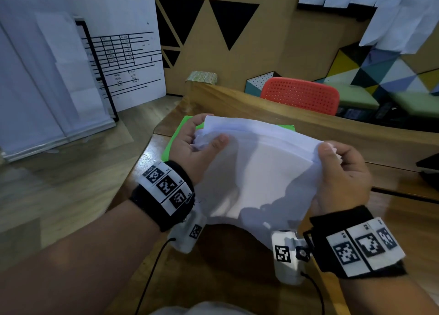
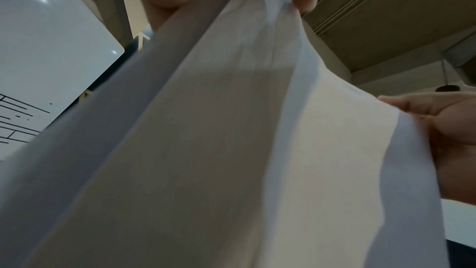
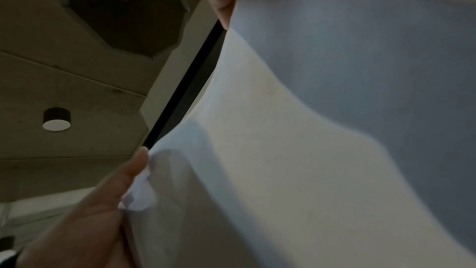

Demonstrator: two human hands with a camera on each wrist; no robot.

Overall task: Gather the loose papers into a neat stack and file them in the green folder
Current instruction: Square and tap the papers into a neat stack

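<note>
A bundle of white papers hangs between both hands above the wooden table, sagging in the middle. My left hand grips the papers' upper left corner, thumb on top, and the corner is crumpled. My right hand pinches the upper right corner. The green folder lies flat on the table behind the papers, mostly hidden by them and the left hand. Both wrist views are filled by the papers seen from below, with the right hand and the left hand at their edges.
A raised wooden ledge runs behind the folder. A red perforated chair back stands beyond it. A white board with a printed table leans at the left on the floor. A dark object sits at the table's right edge.
</note>
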